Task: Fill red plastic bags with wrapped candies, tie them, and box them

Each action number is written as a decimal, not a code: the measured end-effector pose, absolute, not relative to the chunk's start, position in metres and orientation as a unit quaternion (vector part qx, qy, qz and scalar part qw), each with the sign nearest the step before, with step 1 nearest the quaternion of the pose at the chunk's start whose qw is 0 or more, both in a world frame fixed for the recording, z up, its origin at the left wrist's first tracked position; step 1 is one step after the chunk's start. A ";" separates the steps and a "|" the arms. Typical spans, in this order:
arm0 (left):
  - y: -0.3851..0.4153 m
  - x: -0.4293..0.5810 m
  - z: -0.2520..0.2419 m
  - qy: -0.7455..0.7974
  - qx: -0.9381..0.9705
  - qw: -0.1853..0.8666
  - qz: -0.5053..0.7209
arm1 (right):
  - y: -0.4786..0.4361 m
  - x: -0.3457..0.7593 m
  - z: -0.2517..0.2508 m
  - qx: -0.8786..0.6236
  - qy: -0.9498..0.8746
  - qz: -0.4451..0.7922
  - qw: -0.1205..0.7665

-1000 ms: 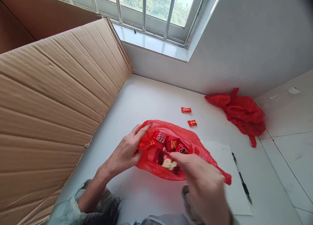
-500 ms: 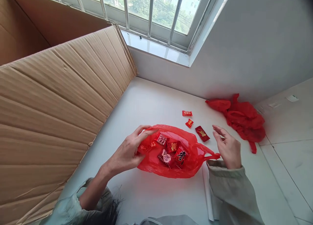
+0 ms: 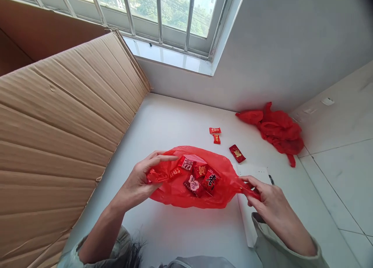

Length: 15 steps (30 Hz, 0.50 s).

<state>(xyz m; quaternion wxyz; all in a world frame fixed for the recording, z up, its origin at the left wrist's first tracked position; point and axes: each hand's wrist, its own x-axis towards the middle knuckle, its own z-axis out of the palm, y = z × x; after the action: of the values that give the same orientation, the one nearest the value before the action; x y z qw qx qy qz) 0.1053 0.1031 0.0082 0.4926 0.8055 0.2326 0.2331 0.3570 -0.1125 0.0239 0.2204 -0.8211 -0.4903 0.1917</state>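
A red plastic bag [image 3: 175, 200] lies spread on the white table with its mouth open. Several wrapped candies [image 3: 194, 184] rest inside it, in red and dark red wrappers. My left hand [image 3: 140, 180] grips the bag's left end, thumb below and fingers above. At the opposite end, my right hand [image 3: 266, 198] is closed round the bag's gathered handle. Beyond the bag lie two small red candies [image 3: 215, 131] close together and a larger dark red packet [image 3: 237, 154].
A big cardboard box [image 3: 72, 116] stands along the left. Crumpled red bags [image 3: 279, 130] lie at the back right by the wall. Under my right hand is a white paper or pad [image 3: 246, 221], with a dark pen-like object [image 3: 271, 179] at its edge. A barred window [image 3: 175, 19] is behind.
My right hand has come down and taken hold of the bag's right handle. The bag's ends are pulled further apart. The camera view has turned slightly to the right.
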 end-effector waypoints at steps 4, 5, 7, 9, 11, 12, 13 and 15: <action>0.102 0.102 0.009 0.282 0.753 0.546 0.233 | -0.089 0.351 0.037 -0.799 -0.433 0.227 0.351; 0.102 0.101 0.010 0.298 0.732 0.565 0.237 | -0.083 0.349 0.040 -0.787 -0.415 0.238 0.391; 0.103 0.099 0.014 0.324 0.684 0.600 0.259 | -0.070 0.347 0.048 -0.749 -0.391 0.265 0.464; 0.104 0.098 0.021 0.339 0.642 0.618 0.302 | -0.059 0.342 0.056 -0.697 -0.374 0.291 0.538; 0.105 0.098 0.031 0.343 0.616 0.619 0.346 | -0.050 0.338 0.065 -0.649 -0.349 0.290 0.611; 0.106 0.099 0.037 0.342 0.612 0.615 0.362 | -0.046 0.335 0.068 -0.631 -0.337 0.278 0.641; 0.106 0.100 0.042 0.339 0.611 0.611 0.372 | -0.043 0.334 0.071 -0.617 -0.330 0.264 0.664; 0.106 0.100 0.050 0.326 0.629 0.598 0.375 | -0.041 0.331 0.072 -0.607 -0.332 0.254 0.676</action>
<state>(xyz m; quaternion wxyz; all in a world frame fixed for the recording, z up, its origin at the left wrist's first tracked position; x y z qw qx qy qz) 0.1002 0.1060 0.0495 0.5985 0.6286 0.3261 0.3747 0.3306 -0.0408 0.0715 0.6761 -0.6066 -0.3323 0.2539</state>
